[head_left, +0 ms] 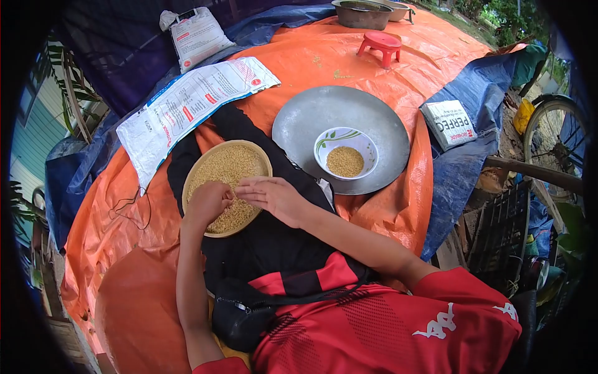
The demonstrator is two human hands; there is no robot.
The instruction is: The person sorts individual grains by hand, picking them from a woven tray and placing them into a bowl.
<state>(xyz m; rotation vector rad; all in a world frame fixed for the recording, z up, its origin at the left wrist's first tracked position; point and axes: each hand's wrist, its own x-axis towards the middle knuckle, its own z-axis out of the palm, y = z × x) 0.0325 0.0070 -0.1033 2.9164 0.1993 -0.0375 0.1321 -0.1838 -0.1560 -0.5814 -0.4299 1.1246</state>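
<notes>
A round, shallow tan basket [270, 163] rests over my black-trousered legs, with a layer of golden grain [232, 163] spread inside. Over the grain, my left hand [210, 199] is closed, its thumb and fingers pinched together; whatever they hold is too small to make out. Facing it from the basket's right side, my right hand [277, 198] has its fingers stretched out, the tips close to the left fingers. To the right, a white bowl [320, 148] with a green leaf pattern holds more grain [344, 162]. The bowl stands on a large round metal tray [299, 118].
An orange tarp [305, 53] covers the ground, with blue tarp [461, 165] at its edges. A printed sack [193, 103] lies ahead left, a folded sack [450, 124] at right. Farther off are a red stool [380, 45] and a basin [362, 17]. A bicycle wheel [553, 140] stands far right.
</notes>
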